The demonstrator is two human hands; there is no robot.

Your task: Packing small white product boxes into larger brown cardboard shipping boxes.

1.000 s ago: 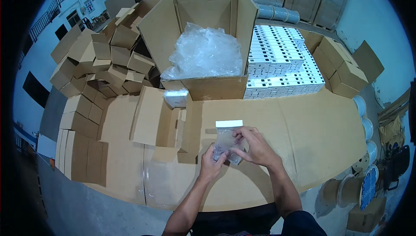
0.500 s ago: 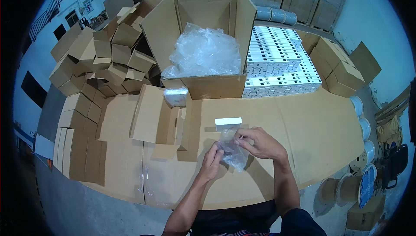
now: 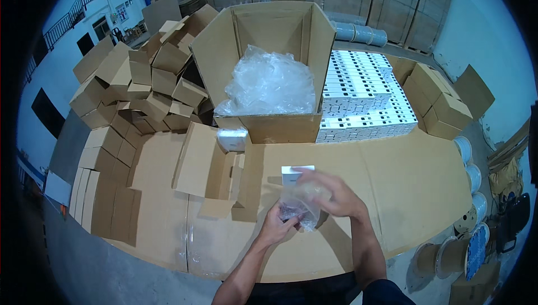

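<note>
Gripping a clear plastic bag low over the cardboard-covered worktop, the left hand pinches its lower edge with closed fingers while the right hand, at two o'clock from it, closes over the top. A small white box sits just beyond at twelve o'clock, below the large open carton of crumpled plastic.

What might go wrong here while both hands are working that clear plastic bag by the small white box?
1. The clear plastic bag is thin and crumpled between the left hand and right hand; it may tear or slip.
2. The small white box lies right beside the hands and could get knocked across the cardboard-covered table.
3. The open carton sits near the left hand; a sweep could shift it.
</note>
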